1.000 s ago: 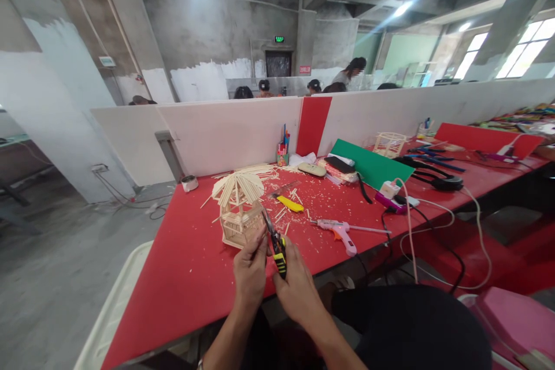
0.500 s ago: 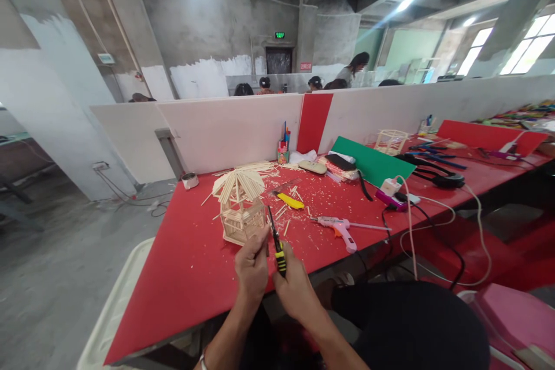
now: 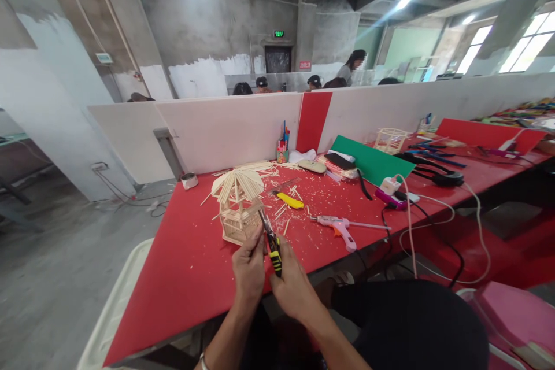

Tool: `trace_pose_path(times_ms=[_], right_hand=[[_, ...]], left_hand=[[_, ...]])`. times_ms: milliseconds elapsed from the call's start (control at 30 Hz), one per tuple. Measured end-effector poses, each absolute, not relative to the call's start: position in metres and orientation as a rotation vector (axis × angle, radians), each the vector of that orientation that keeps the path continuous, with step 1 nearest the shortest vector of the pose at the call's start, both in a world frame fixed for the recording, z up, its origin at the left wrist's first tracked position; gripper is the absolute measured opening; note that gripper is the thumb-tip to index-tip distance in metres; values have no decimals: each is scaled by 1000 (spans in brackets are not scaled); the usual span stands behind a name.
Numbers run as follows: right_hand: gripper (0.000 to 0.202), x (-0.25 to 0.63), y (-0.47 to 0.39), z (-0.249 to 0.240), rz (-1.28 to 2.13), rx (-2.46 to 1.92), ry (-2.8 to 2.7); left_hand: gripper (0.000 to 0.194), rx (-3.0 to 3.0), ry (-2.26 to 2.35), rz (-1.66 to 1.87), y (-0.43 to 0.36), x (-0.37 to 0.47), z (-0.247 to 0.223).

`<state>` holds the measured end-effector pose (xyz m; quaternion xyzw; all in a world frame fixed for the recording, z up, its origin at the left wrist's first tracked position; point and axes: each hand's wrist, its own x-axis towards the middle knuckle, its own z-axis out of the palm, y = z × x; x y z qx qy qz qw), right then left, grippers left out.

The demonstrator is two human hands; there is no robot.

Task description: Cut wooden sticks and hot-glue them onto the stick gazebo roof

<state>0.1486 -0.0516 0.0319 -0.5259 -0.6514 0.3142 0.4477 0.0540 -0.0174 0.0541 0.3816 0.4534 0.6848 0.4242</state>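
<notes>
My right hand is closed around the yellow-and-black handles of a pair of pliers, whose jaws point up and slightly left. Beside it, my left hand is closed in a pinch near the jaws; whatever sits between its fingertips is too small to make out. Just beyond my left hand, a small pavilion model of wooden sticks stands upright on the red table. Short cut sticks and a yellow utility knife lie to its right.
A pink glue gun rests at the right, its cord running off the table edge. Farther back are a pen cup, a tape roll, a green board and a purple power strip. A white partition lines the back.
The pliers have tilted and shifted left, bringing their jaws closer to my left fingertips and in front of the model. Both hands have moved slightly left.
</notes>
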Motion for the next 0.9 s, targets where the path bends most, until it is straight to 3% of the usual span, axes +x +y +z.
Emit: trace_pose_path(times_ms=[300, 467, 900], right_hand=[[72, 148, -52, 33, 831, -1272, -1614], [62, 145, -55, 39, 864, -1248, -1540], [77, 156, -52, 42, 769, -1364, -1766]], left_hand=[[37, 972, 1121, 1721, -17, 52, 48], [33, 1028, 1113, 1744, -21, 56, 53], [35, 960, 1097, 1713, -16, 47, 48]])
